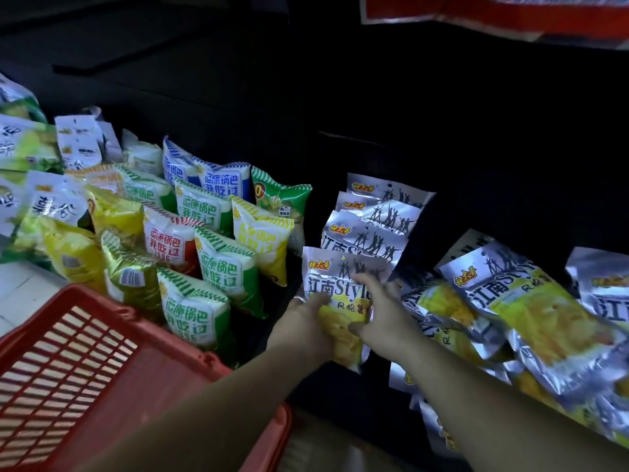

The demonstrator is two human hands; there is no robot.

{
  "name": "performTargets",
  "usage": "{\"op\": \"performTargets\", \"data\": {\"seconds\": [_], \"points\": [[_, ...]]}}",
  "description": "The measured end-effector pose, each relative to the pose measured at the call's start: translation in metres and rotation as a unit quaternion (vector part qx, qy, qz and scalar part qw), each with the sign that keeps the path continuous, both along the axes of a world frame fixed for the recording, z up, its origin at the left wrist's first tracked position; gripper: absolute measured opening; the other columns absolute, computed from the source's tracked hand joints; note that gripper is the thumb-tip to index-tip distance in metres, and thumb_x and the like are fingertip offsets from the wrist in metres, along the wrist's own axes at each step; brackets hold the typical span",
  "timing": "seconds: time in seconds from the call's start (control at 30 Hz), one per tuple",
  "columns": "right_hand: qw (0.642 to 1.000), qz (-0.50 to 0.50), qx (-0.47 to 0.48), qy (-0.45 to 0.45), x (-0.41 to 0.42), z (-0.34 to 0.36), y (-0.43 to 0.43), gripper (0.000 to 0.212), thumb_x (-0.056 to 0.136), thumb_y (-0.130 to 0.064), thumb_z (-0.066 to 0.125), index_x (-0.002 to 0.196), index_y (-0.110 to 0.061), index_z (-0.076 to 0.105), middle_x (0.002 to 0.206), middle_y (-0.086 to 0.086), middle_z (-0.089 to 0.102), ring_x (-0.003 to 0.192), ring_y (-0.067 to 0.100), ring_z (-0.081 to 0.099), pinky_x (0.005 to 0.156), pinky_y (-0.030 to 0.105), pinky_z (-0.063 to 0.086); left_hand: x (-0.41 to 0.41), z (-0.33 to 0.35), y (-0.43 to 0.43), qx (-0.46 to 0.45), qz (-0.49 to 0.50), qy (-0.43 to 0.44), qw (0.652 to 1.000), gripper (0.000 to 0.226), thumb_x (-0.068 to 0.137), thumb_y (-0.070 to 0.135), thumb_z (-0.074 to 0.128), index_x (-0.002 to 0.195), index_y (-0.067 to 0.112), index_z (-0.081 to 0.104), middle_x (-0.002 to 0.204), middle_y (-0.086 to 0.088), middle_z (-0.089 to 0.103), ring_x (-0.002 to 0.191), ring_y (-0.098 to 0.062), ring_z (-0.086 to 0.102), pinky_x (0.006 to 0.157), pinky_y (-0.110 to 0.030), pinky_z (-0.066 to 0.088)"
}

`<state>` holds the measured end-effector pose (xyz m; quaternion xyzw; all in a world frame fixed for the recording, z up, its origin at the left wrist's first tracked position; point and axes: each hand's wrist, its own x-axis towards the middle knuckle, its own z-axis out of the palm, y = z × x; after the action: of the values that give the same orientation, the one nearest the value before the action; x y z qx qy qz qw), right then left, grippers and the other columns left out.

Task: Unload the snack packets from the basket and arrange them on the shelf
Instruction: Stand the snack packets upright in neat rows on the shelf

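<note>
Between left hand (303, 323) and right hand (386, 316), grips silver-yellow snack packet (335, 284) by both side edges, fingers curled, upright against matching row (371, 219) just beyond fingertips; red basket (78, 376) below-left of left hand, loose packet pile (531, 311) right of right hand.

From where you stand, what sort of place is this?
Probably a shop's snack aisle: rows of matching snack packets fill the shelf, a red shopping basket sits nearby, and the left hand and right hand hold a silver packet.
</note>
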<state>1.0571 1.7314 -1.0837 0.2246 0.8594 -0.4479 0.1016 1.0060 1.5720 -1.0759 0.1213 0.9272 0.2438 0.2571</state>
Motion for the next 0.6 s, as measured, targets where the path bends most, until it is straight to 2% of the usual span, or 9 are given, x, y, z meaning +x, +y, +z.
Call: {"op": "performTargets", "data": {"seconds": [0.07, 0.17, 0.27, 0.4, 0.47, 0.57, 0.6], "points": [[1.000, 0.011, -0.014, -0.010, 0.002, 0.000, 0.001, 0.081, 0.087, -0.012, 0.076, 0.143, -0.054, 0.034, 0.134, -0.002, 0.033, 0.115, 0.025, 0.050, 0.066, 0.021, 0.040, 0.002, -0.003, -0.005, -0.014, -0.006, 0.001, 1.000, 0.072, 0.074, 0.019, 0.069, 0.137, 0.046, 0.047, 0.133, 0.000, 0.045, 0.106, -0.025, 0.064, 0.087, -0.035, 0.056], [0.999, 0.025, -0.032, -0.024, 0.002, 0.003, -0.003, 0.081, 0.088, -0.012, 0.076, 0.145, -0.052, 0.034, 0.151, 0.000, 0.032, 0.119, 0.023, 0.047, 0.067, 0.020, 0.039, 0.006, -0.008, -0.015, 0.003, -0.002, -0.002, 1.000, 0.080, 0.077, 0.023, 0.069, 0.148, 0.046, 0.039, 0.144, 0.001, 0.038, 0.113, -0.023, 0.063, 0.091, -0.033, 0.054], [0.999, 0.028, -0.004, -0.037, 0.002, 0.005, -0.008, 0.078, 0.090, -0.019, 0.075, 0.149, -0.049, 0.033, 0.152, 0.004, 0.035, 0.122, 0.027, 0.051, 0.079, 0.030, 0.040, 0.011, -0.010, -0.024, 0.038, -0.003, 0.012, 0.999, 0.083, 0.080, 0.027, 0.069, 0.153, 0.045, 0.034, 0.146, 0.003, 0.037, 0.117, -0.020, 0.061, 0.092, -0.029, 0.052], [0.999, 0.009, 0.026, -0.037, 0.004, 0.008, -0.008, 0.067, 0.091, -0.025, 0.071, 0.146, -0.047, 0.040, 0.142, 0.008, 0.047, 0.093, 0.022, 0.055, 0.077, 0.031, 0.044, 0.026, -0.019, -0.038, 0.057, -0.021, 0.017, 0.998, 0.086, 0.080, 0.031, 0.074, 0.154, 0.044, 0.032, 0.142, 0.004, 0.037, 0.121, -0.021, 0.060, 0.100, -0.031, 0.050], [0.999, 0.004, 0.023, -0.028, 0.006, 0.008, -0.006, 0.062, 0.092, -0.026, 0.071, 0.144, -0.044, 0.044, 0.141, 0.008, 0.050, 0.087, 0.020, 0.057, 0.075, 0.031, 0.045, 0.030, -0.023, -0.042, 0.044, -0.013, 0.028, 0.999, 0.085, 0.081, 0.037, 0.074, 0.155, 0.043, 0.032, 0.145, 0.004, 0.034, 0.124, -0.022, 0.057, 0.102, -0.035, 0.050], [0.999, -0.027, 0.031, -0.001, 0.005, 0.007, -0.005, 0.053, 0.094, -0.030, 0.069, 0.144, -0.037, 0.049, 0.147, 0.004, 0.044, 0.110, 0.022, 0.056, 0.086, 0.029, 0.039, 0.027, -0.020, -0.034, 0.004, -0.018, 0.062, 0.998, 0.088, 0.079, 0.049, 0.073, 0.155, 0.046, 0.028, 0.150, 0.001, 0.032, 0.134, -0.028, 0.045, 0.107, -0.041, 0.046], [0.999, -0.048, 0.020, 0.011, 0.003, 0.007, -0.005, 0.051, 0.095, -0.030, 0.068, 0.143, -0.035, 0.051, 0.146, 0.003, 0.044, 0.112, 0.022, 0.055, 0.086, 0.028, 0.039, 0.025, -0.018, -0.028, 0.000, -0.020, 0.057, 0.998, 0.092, 0.078, 0.051, 0.074, 0.155, 0.047, 0.025, 0.153, -0.001, 0.030, 0.137, -0.030, 0.040, 0.109, -0.042, 0.043]]}}
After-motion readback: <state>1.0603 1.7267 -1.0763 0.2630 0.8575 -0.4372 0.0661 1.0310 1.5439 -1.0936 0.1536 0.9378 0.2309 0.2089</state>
